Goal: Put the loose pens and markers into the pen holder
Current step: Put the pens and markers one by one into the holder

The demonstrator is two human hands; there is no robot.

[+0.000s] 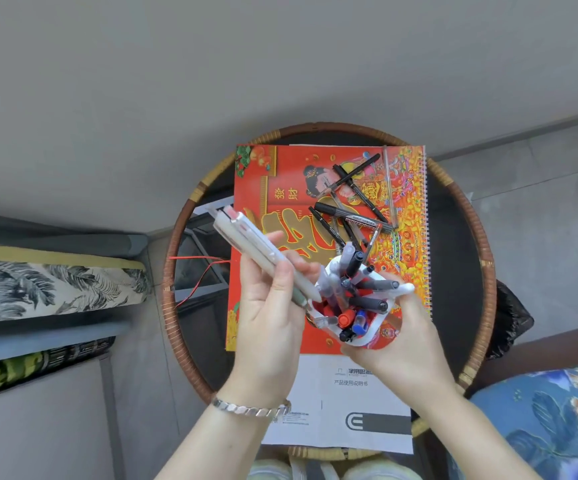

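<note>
My left hand (269,306) grips a bundle of white pens (250,240), tilted up and to the left, their lower tips at the rim of the pen holder. My right hand (398,336) holds the white pen holder (372,336) above the table; it is full of several black, red and blue pens and markers (357,292). Several loose black pens and markers (353,202) and a clear pen (389,185) lie on the red calendar behind the holder.
A red spiral-bound calendar (273,188) and a white instruction sheet (336,410) cover a round dark table with a woven rim (176,237). A red wire (201,271) lies at its left. Cushioned seats stand at left (38,285) and lower right (557,417).
</note>
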